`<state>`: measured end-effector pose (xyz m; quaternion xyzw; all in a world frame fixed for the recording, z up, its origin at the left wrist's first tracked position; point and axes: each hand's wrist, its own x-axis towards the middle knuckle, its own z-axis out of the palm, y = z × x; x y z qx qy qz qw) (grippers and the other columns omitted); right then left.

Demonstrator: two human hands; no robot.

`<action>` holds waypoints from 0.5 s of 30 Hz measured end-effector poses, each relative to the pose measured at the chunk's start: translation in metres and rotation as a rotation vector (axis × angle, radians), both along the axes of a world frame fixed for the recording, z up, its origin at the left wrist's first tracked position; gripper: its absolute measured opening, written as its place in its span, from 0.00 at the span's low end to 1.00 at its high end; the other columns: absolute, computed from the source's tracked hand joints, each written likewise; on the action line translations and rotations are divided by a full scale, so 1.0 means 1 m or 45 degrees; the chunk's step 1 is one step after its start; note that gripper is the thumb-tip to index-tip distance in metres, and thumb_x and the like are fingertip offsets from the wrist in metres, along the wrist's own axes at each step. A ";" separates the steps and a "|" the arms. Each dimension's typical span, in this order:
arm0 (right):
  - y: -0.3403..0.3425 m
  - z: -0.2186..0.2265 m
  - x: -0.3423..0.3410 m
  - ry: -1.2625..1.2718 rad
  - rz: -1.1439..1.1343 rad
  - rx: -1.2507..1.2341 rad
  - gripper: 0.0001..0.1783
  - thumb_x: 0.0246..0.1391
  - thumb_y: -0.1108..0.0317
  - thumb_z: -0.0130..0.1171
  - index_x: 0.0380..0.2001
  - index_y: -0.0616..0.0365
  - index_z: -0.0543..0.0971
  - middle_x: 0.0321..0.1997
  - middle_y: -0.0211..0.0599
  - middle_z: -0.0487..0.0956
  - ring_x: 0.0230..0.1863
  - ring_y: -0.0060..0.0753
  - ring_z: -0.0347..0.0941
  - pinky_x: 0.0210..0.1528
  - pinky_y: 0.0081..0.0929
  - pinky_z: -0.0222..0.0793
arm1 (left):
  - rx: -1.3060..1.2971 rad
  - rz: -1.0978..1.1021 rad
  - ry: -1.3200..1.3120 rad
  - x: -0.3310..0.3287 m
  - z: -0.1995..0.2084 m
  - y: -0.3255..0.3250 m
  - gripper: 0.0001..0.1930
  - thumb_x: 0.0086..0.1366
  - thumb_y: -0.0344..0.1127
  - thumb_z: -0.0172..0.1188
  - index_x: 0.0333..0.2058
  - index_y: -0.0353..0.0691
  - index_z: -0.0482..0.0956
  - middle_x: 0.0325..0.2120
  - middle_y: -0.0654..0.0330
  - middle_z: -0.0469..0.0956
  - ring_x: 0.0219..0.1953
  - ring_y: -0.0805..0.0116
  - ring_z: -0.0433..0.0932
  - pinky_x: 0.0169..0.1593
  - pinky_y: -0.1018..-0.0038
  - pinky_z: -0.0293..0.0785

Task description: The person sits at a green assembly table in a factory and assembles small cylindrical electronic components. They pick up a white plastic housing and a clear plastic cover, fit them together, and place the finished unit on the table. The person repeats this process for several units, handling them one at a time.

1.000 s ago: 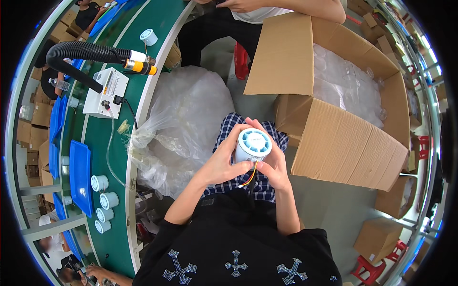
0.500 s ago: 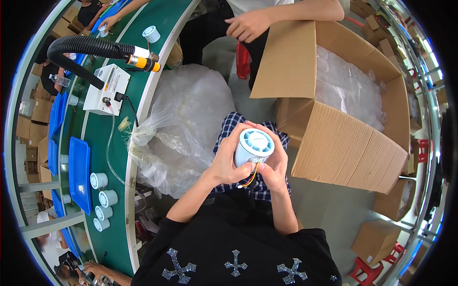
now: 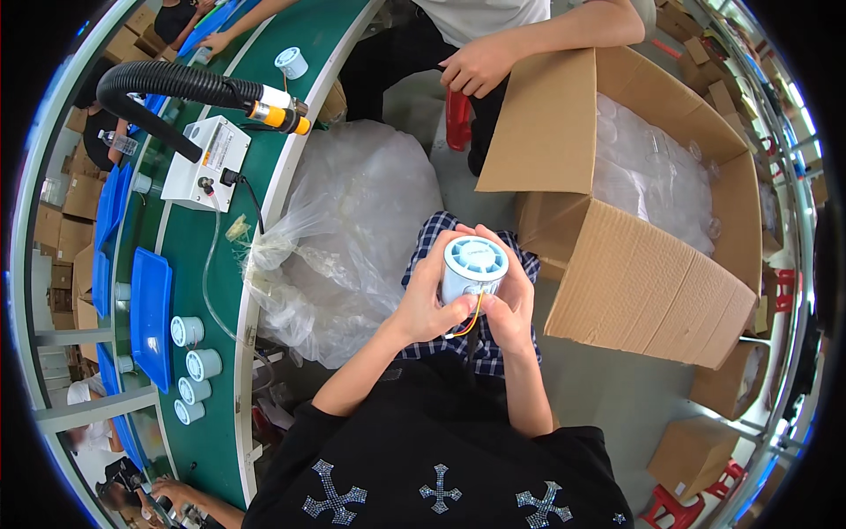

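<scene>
A light-blue cylinder with a vented round top (image 3: 476,259) is between my two hands, above my lap. My left hand (image 3: 425,295) wraps its left side, and my right hand (image 3: 513,304) holds its right side. Both thumbs press near its lower front edge. Thin yellow, red and dark wires (image 3: 471,324) come out there and hang to a small white connector. My fingertips behind the cylinder are hidden.
Left is a green conveyor (image 3: 211,450) with several similar cylinders (image 3: 204,364), a blue tray (image 3: 151,317) and a white box with a black hose (image 3: 208,163). A plastic bag (image 3: 361,229) lies beside it. An open carton (image 3: 652,291) stands right; a co-worker's hand (image 3: 478,66) rests near it.
My view has shifted slightly, so the surroundings sit a little further right. The cylinder stays in both hands, its top tipped slightly differently. The co-worker's hand by the carton has lowered a little.
</scene>
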<state>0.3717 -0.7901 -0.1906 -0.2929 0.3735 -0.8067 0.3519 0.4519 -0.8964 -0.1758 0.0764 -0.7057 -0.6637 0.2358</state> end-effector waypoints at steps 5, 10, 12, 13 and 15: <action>-0.001 -0.001 -0.003 0.069 0.018 0.018 0.43 0.43 0.60 0.61 0.59 0.68 0.55 0.64 0.52 0.54 0.64 0.41 0.51 0.63 0.36 0.46 | 0.084 -0.112 -0.083 0.004 0.009 -0.005 0.32 0.43 0.33 0.55 0.51 0.35 0.61 0.38 0.57 0.71 0.44 0.65 0.72 0.48 0.71 0.66; -0.004 0.006 -0.004 0.242 0.008 -0.042 0.45 0.42 0.57 0.61 0.60 0.67 0.54 0.66 0.54 0.47 0.68 0.46 0.43 0.65 0.40 0.38 | -0.017 -0.182 -0.042 0.006 0.026 -0.012 0.33 0.39 0.30 0.55 0.50 0.34 0.62 0.40 0.56 0.71 0.42 0.64 0.72 0.47 0.72 0.66; -0.006 0.013 -0.002 0.311 -0.001 -0.071 0.45 0.43 0.58 0.61 0.61 0.66 0.53 0.66 0.58 0.45 0.68 0.50 0.40 0.65 0.42 0.40 | -0.074 -0.178 0.050 0.009 0.031 -0.012 0.33 0.36 0.31 0.55 0.47 0.32 0.64 0.40 0.55 0.70 0.42 0.64 0.72 0.47 0.72 0.66; -0.007 0.017 0.000 0.329 -0.009 -0.118 0.45 0.43 0.58 0.61 0.61 0.67 0.53 0.66 0.59 0.45 0.68 0.50 0.41 0.64 0.42 0.41 | -0.112 -0.139 0.120 0.008 0.033 -0.011 0.33 0.35 0.33 0.56 0.46 0.31 0.65 0.37 0.55 0.72 0.38 0.64 0.74 0.43 0.73 0.68; -0.009 0.027 0.007 0.366 -0.024 -0.213 0.46 0.42 0.60 0.60 0.61 0.68 0.52 0.65 0.62 0.45 0.67 0.51 0.43 0.64 0.41 0.43 | -0.176 -0.080 0.106 0.014 0.040 -0.007 0.36 0.37 0.47 0.58 0.43 0.25 0.66 0.39 0.52 0.71 0.39 0.66 0.74 0.41 0.75 0.69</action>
